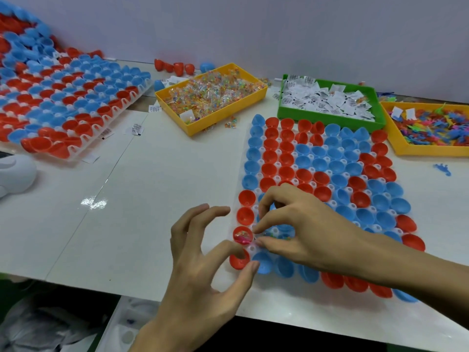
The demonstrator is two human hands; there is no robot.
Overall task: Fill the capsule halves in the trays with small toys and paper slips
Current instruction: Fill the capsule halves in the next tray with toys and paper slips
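1. The near tray (pixel 256 191) of red and blue capsule halves lies on the white table (pixel 152 199), its cups facing up.
2. The right hand (pixel 302 224) reaches over the tray's near left part, its thumb and forefinger pinching a small clear toy packet (pixel 264 236) just above the cups; the hand hides several cups beneath it.
3. A red capsule half (pixel 243 236) in the left column, just beside those fingertips, already holds a colourful packet.
4. The left hand (pixel 203 270) hovers at the tray's near left corner with fingers spread and loosely curled, holding nothing; its forefinger tip lies over a red half at the corner.
5. Beyond the tray stands a yellow bin (pixel 210 123) full of clear packets of coloured beads, with a few packets spilled just beside it.
6. To its right is a green bin (pixel 330 118) of folded white paper slips, touching the tray's far edge.
7. Further right, a second yellow bin (pixel 406 148) holds small bright plastic figures; one blue figure (pixel 442 170) lies loose on the table near it.
8. At far left a second tray (pixel 76 146) carries more red and blue halves, heaped up towards the wall.
9. Loose red halves (pixel 175 67) sit by the wall behind the bead bin.
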